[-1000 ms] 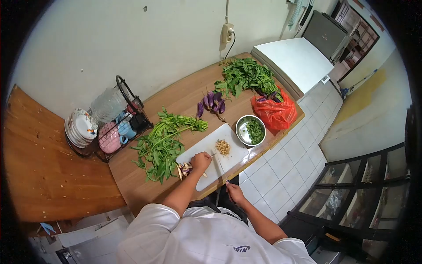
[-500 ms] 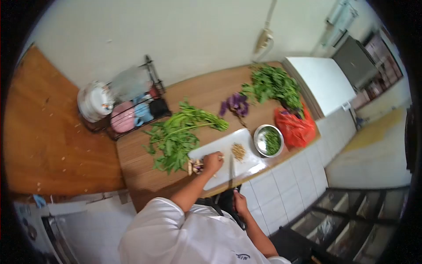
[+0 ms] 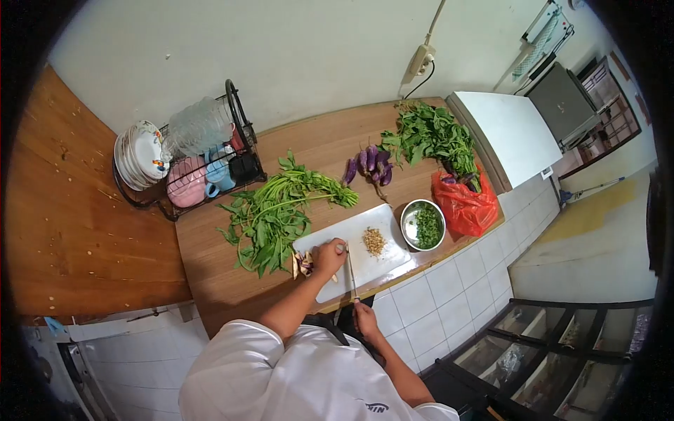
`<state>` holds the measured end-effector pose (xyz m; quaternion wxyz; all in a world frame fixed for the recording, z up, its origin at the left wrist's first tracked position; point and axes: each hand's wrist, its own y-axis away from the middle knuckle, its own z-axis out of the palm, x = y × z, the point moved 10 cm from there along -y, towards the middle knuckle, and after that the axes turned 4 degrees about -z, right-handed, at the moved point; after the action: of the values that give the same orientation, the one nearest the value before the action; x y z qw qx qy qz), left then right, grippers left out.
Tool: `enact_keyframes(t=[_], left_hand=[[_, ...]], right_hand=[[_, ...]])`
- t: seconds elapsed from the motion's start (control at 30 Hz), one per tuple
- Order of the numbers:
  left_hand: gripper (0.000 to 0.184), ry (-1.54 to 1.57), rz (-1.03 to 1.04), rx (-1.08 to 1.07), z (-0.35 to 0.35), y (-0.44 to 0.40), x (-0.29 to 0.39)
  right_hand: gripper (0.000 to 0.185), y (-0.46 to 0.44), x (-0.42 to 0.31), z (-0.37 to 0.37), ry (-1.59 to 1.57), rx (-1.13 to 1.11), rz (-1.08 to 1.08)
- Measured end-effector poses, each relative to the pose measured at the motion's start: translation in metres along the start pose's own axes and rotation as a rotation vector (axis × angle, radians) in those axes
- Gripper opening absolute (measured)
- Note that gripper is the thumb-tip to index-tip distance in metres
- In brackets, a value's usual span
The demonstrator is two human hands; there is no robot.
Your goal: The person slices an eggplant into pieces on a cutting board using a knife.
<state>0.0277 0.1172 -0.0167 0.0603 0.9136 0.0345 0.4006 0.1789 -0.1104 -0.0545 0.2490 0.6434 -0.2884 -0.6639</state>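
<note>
A knife (image 3: 352, 270) angles over a white board (image 3: 375, 268) at frame centre, the right hand's (image 3: 364, 318) fingers closed around its handle; the left hand's (image 3: 328, 258) fingers pinch a pale piece (image 3: 340, 247) beside the blade. Greens (image 3: 270, 231) and eggplants (image 3: 368, 163) spread across a wooden table (image 3: 302, 144) below a pale wall (image 3: 302, 56), with tiled floor (image 3: 449, 302) at right.

Looks to be a home kitchen, going by plates (image 3: 144, 156) and cups (image 3: 220, 174) in a wire dish rack (image 3: 241, 114), leafy greens (image 3: 274, 217) and purple eggplants (image 3: 370, 161) on a wooden bench (image 3: 309, 140), a cutting board (image 3: 379, 269) and 1 knife (image 3: 352, 270).
</note>
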Motion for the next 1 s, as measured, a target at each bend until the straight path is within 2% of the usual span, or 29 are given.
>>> enact_keyframes(t=[0.4, 0.63, 0.8, 0.87, 1.0], left_hand=[[0.014, 0.003, 0.111, 0.020, -0.010, 0.003, 0.009], [0.010, 0.053, 0.076, 0.003, -0.004, -0.001, 0.001], [0.008, -0.026, 0.103, 0.025, -0.007, 0.000, 0.007], [0.007, -0.033, 0.118, 0.021, -0.008, 0.000, 0.008], [0.007, 0.000, 0.105, 0.015, -0.008, 0.001, 0.009]], right_hand=[[0.052, -0.002, 0.004, 0.015, -0.121, -0.036, 0.031], [0.053, -0.003, 0.003, 0.010, -0.062, -0.013, 0.019], [0.054, -0.010, -0.008, 0.008, 0.010, 0.032, 0.017], [0.054, -0.043, 0.003, -0.002, 0.226, 0.103, -0.066], [0.056, -0.062, 0.001, 0.004, 0.221, 0.131, -0.196]])
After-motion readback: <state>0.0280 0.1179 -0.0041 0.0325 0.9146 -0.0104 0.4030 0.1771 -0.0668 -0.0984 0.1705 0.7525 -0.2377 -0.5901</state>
